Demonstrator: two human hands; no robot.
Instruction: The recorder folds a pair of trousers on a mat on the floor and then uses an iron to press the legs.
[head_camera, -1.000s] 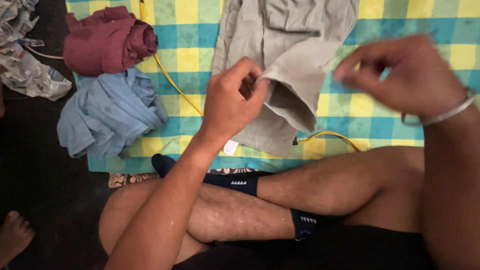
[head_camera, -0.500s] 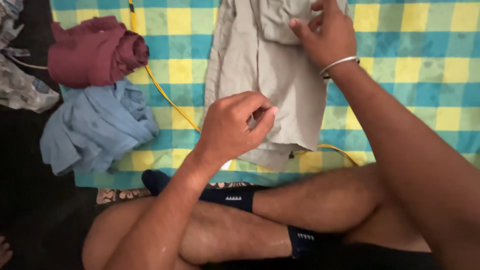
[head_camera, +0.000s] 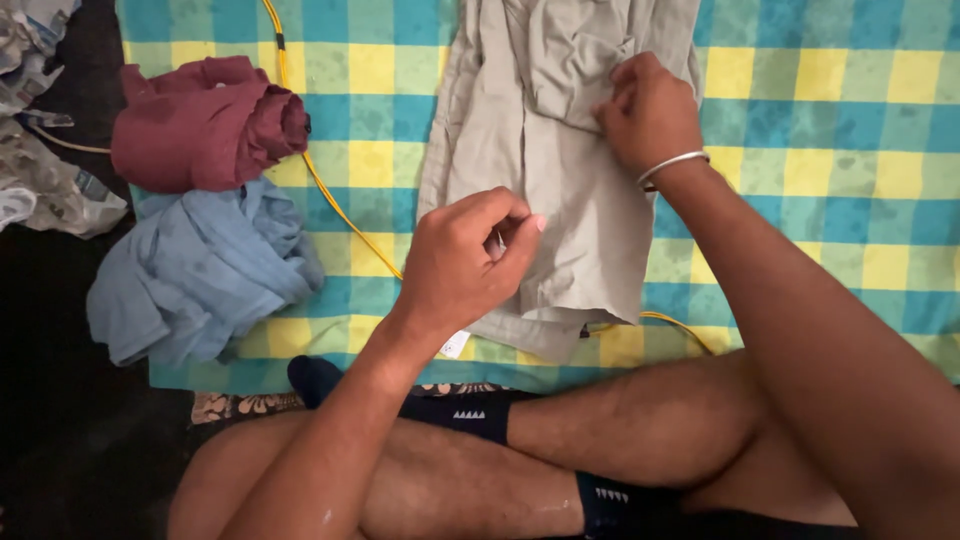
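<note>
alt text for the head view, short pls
A seated person's left hand and right hand pinch beige shorts spread on a checked cloth. A rolled maroon garment, a crumpled blue garment and a yellow cable lie left.

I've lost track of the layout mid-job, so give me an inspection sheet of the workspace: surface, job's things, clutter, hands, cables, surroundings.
Surface: checked blanket, blue, green and yellow, spread on a dark floor.
Job's things: beige garment lying flat on the blanket, upper part rumpled.
Clutter: maroon roll and a crumpled blue cloth at the blanket's left edge.
Hands: left hand pinches the garment's near part; right hand, bangle on the wrist, grips the rumpled fold higher up.
Cables: yellow cable crosses the blanket and runs under the garment.
Surroundings: crumpled patterned cloth at far left; the person's crossed legs in dark socks.
</note>
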